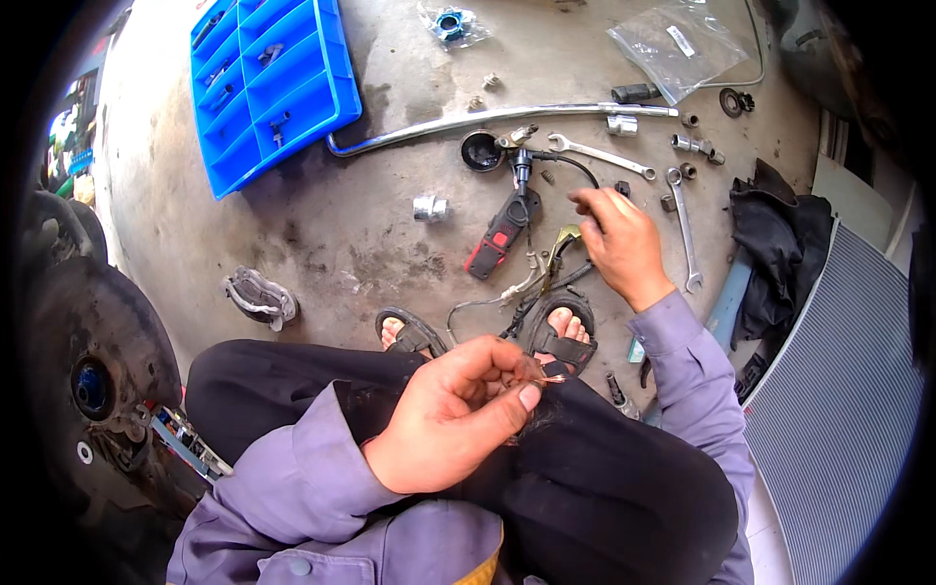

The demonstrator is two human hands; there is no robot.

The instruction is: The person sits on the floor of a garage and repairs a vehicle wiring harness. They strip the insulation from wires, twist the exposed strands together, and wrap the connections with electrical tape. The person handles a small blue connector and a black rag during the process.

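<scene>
Fingers [487, 356] on the left hand [444, 414] are pinched up tight, thumb against index, grasping a thin wire [556, 378] with bare coppery strands poking out past the thumb tip. That puts the wire right over the lap, just above the black trousers [614, 478], and the other fingers of that hand are curled in underneath, so whatever they cover is hidden from this angle. Right hand [621, 244] is out ahead over the floor [341, 234], palm down, fingers loosely bent and about half open, released as far as I can see, but can't tell if the tips touch the black cable [575, 166] just beside them. Below that hand there's a bunch of wiring [531, 283] running down between the sandals [414, 336]. Left of it a red-and-black tool [492, 244] lies at a slant, with a black cup [481, 151] near its top end and a shiny socket [430, 208] off to the left. Farther out, a long bent bar [468, 125] reaches over by the blue tray [353, 97], which has small parts [278, 129] in its compartments, and two wrenches [602, 156] lie near the right hand, one ahead of it and one to its right
</scene>
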